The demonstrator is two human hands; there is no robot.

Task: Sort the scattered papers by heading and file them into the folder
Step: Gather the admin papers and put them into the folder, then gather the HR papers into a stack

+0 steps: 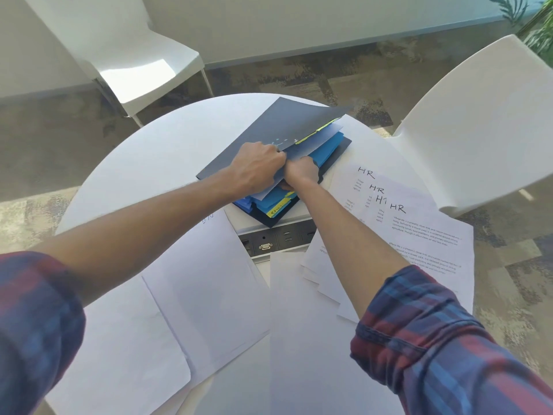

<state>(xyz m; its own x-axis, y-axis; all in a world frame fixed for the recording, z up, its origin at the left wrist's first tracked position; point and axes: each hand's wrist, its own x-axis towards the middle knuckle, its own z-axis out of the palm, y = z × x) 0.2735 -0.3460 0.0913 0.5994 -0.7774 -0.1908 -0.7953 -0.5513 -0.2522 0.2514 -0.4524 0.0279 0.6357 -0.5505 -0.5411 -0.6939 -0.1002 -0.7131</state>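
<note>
A dark folder [263,130] lies on the far middle of the round white table [143,157], its cover lifted. Inside it are blue dividers [329,148] with yellow tabs [279,209]. My left hand [257,169] grips the cover's edge and a white sheet under it. My right hand [302,170] reaches between the dividers; its fingers are hidden inside. Several sheets headed "HR" [398,211] fan out at the right. More white sheets [203,283] lie at the near left and front.
A socket panel [278,238] is set into the table's middle, just in front of the folder. White chairs stand at the far left [128,55] and at the right [478,121]. A plant [538,28] shows in the top right corner.
</note>
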